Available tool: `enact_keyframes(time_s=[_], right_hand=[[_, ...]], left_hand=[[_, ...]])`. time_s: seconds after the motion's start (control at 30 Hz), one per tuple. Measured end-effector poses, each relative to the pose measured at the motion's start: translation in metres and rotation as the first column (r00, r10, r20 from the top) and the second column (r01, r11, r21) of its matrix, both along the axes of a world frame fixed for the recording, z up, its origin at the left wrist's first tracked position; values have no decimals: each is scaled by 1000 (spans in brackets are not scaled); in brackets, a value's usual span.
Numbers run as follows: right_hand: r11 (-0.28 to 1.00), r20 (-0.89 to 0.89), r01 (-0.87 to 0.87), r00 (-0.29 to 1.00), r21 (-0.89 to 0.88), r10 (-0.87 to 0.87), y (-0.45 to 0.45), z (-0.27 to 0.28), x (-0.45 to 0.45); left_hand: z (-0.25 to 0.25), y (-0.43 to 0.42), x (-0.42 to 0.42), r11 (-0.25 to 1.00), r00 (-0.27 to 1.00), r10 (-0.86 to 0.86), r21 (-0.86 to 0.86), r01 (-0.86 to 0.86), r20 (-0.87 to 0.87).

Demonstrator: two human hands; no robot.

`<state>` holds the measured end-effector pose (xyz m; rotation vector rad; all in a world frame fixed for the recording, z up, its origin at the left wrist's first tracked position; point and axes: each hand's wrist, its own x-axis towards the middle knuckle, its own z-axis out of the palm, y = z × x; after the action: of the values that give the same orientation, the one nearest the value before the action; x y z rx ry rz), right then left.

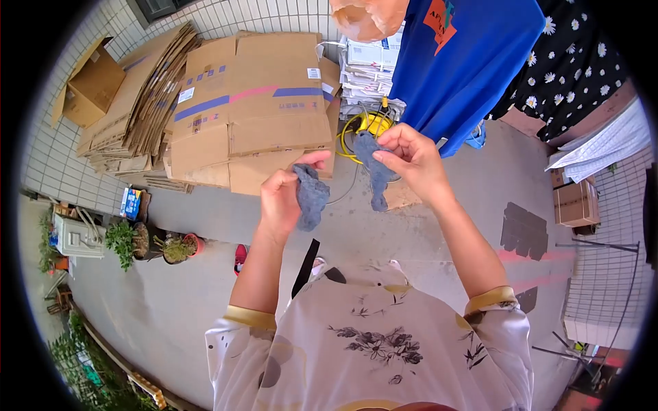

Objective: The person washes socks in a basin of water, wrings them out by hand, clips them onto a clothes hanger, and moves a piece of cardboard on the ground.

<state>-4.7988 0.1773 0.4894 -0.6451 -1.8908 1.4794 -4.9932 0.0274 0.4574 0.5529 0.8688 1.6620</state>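
Note:
My left hand [279, 198] is closed on a crumpled blue-grey sock [312, 198], which hangs down beside the fingers. A second sock [375, 171] of the same colour dangles from my right hand [411, 159], pinched between thumb and fingers near its upper end. The two socks are apart, held in front of my chest above the concrete floor. Just beyond my right hand hangs a blue garment [452, 75] with an orange print.
Flattened cardboard boxes [274, 96] lean ahead on the left. Stacked papers [370, 68] and a coiled yellow cable [351, 130] lie behind the socks. A black daisy-print cloth [576, 55] hangs at right. Potted plants [175, 250] stand at left.

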Motion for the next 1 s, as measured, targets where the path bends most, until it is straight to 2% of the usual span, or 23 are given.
enact_keyframes(time_s=[0.03, 0.07, 0.1, 0.2, 0.23, 0.37, 0.43, 0.53, 0.7, 0.8, 0.87, 0.93, 1.0], right_hand=[[996, 63, -5, 998, -94, 11, -4, 18, -6], [993, 51, -1, 999, -122, 7, -6, 27, -13], [989, 54, -2, 998, -149, 10, -9, 37, -20], [986, 76, -29, 996, -164, 42, -18, 59, -37], [986, 86, -44, 995, -160, 58, -20, 64, -41], [993, 124, -74, 989, -96, 86, -15, 72, -54], [998, 110, -46, 993, -30, 49, -7, 71, -64], [997, 239, 62, 968, 45, -71, 13, 64, -77], [998, 95, 37, 995, -58, -31, 44, 44, -106], [992, -61, 25, 998, -126, -33, 56, 42, -120], [982, -88, 36, 995, -184, -53, 65, 43, -126], [983, -54, 88, 994, -160, -97, 68, 54, -128], [990, -21, 81, 996, -111, -84, 75, 64, -128]], left_hand=[[8, 2, -12, 1000, 1000, -26, 11, 26, 10], [13, 5, -23, 998, 999, -48, 28, 47, 21], [15, 7, -34, 995, 996, -77, 61, 80, -52], [25, 15, -42, 998, 926, -55, -28, 48, -372], [25, 23, -43, 998, 914, -52, 5, 60, -403], [45, 42, -52, 974, 896, -228, -87, 211, -382], [46, 54, -64, 985, 909, -169, -98, 143, -380], [48, 73, -85, 983, 882, -149, -161, 85, -447], [55, 100, -113, 986, 806, -146, -150, 71, -574], [61, 119, -127, 982, 819, -189, -121, 147, -541], [73, 130, -131, 977, 783, -210, -147, 152, -586], [81, 140, -131, 975, 752, -221, -158, 155, -621], [90, 148, -137, 958, 794, -274, -227, 175, -543]])
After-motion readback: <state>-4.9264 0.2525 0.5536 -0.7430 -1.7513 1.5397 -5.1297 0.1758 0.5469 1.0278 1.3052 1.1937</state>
